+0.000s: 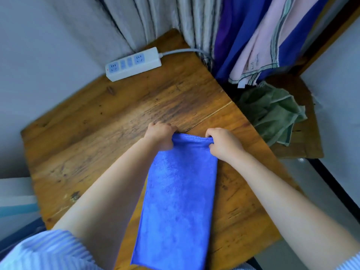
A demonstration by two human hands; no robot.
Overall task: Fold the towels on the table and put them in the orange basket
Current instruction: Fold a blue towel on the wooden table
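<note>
While the blue towel point(178, 193) lies flat along the wooden bench point(109, 117), both grips are pinching its far corners: left hand point(160, 136), right hand point(224, 143). Green towel point(272, 114) sits crumpled off right.

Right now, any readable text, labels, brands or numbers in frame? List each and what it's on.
No text can be read.
Pink cloth hanging at the back right: dark embroidered marks, too small and blurred to read.
Power strip on the table: socket faces only, no legible label.
Blue towel, held by left hand and right hand: no print.
</note>
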